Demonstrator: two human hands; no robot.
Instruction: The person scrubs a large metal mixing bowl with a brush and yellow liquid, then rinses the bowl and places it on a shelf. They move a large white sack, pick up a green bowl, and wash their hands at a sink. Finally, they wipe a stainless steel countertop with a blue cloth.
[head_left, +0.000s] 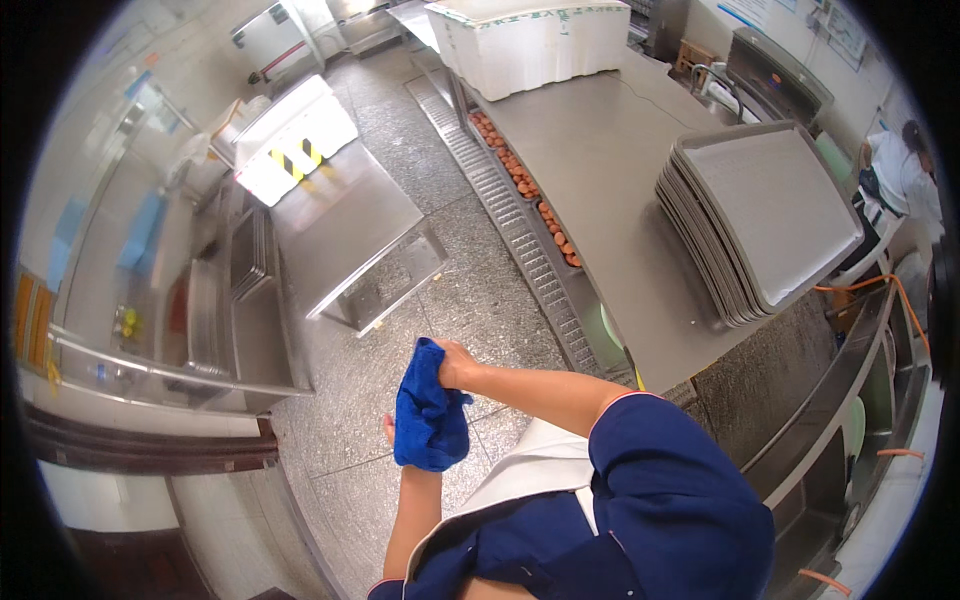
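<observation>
A blue cloth (427, 420) hangs in front of me above the floor, bunched and folded. My right hand (456, 364) grips its upper edge, with the fingers partly hidden behind the fabric. My left hand (388, 429) lies mostly under the cloth, which covers its back and wrist. Only a bit of a finger or thumb shows at the cloth's left side, so its grip is hidden. Both forearms are bare below dark blue short sleeves, and a white apron (525, 469) hangs at my waist.
A steel table (585, 142) at right bears stacked baking trays (772, 217) and a white foam box (532, 52). Trays of brown eggs (555, 229) sit beneath it, beside a floor drain grating (495, 195). Left stands a lower steel table (345, 225). A person (900, 172) is far right.
</observation>
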